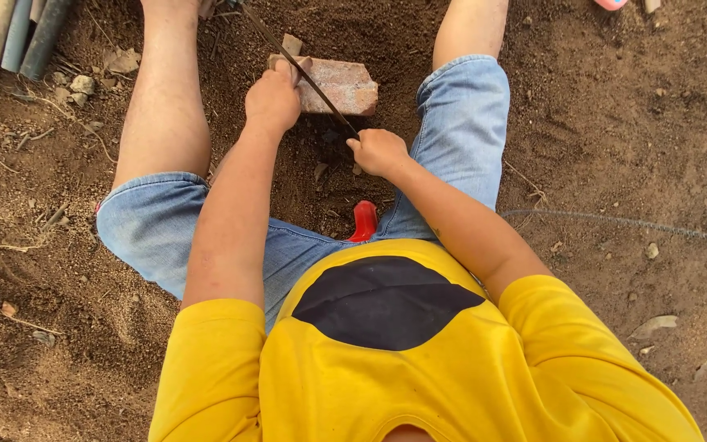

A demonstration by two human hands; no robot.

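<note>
Reddish rectangular brick [339, 85] lies on the loose brown soil [615, 164] in the upper middle of the frame, between my two bare knees; my left hand [272, 100] rests on its left end, fingers curled over the edge and pressed together, pinning it down; a thin dark metal blade [300, 69] runs diagonally from the top of the frame down across the brick to my right hand [378, 151], just below the brick, fingers closed in a fist round the blade's lower end; whether the blade touches the brick, I cannot tell; a small pale wooden block [291, 42] sits just behind the brick; a red plastic piece [363, 221] shows below the right hand, against my blue denim shorts [460, 115]; grey and beige pipes [10, 33] lie in the upper left corner; a thin grey cable [615, 221] crosses the soil at the right
</note>
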